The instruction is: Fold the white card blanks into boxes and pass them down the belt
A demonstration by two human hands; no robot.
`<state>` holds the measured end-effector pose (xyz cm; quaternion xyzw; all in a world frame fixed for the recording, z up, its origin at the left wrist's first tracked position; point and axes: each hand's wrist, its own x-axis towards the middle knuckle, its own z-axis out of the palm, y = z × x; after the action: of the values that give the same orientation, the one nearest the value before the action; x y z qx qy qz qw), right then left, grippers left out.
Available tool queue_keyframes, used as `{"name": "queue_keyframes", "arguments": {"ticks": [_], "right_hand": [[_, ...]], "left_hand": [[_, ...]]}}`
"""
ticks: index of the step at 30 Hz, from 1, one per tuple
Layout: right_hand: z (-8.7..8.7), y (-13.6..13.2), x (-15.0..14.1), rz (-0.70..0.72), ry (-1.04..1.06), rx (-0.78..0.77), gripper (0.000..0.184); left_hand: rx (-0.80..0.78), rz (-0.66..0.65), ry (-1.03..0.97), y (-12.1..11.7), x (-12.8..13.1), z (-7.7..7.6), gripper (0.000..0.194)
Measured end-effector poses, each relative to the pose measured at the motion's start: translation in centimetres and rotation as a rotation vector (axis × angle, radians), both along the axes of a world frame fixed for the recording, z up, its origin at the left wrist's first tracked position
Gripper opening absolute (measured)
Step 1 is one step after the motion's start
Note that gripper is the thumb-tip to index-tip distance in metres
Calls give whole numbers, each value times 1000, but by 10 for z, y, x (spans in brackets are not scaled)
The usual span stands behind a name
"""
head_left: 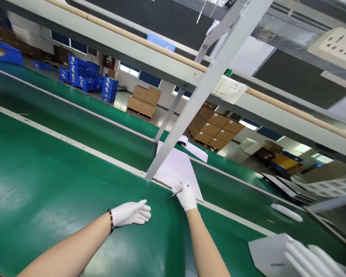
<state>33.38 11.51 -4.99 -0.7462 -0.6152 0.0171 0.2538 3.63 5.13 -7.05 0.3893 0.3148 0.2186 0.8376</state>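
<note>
Mid-frame: right hand pinching pen at white sheet; left hand flat, fingers loosely together, on green belt. Writing step seemingly underway.

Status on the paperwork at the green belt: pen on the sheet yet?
Done: right hand grips the pen at the near corner of the white sheet. In hand: pen tip sits just off the sheet's edge, above the green surface; left hand rests flat, empty. Left: no writing is visible on the sheet.
</note>
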Motion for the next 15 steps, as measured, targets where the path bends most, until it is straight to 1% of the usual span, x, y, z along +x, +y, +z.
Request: {"name": "queue_keyframes", "arguments": {"ticks": [2,4,5,7,9,11,13,15], "right_hand": [[-6,10,2,-29,-35,-112,42],[-12,18,5,-60,-43,-215,30],[-13,21,7,-74,-41,-249,25],[-14,26,9,-103,-22,-269,16],[-12,26,9,-135,20,-240,7],[-10,19,5,-172,89,-164,4],[-11,3,-2,-215,175,-38,10],[-17,-19,-14,-247,271,119,25]], "left_hand": [[-1,4,-6,1,0,-1,102],[3,10,-10,2,0,-4,102],[5,13,-11,2,0,-5,101],[8,18,-11,3,1,-7,100],[10,25,-11,3,1,-9,97],[15,37,-15,3,1,-10,94],[20,45,-22,2,1,-10,92],[23,49,-25,2,1,-10,91]]}}
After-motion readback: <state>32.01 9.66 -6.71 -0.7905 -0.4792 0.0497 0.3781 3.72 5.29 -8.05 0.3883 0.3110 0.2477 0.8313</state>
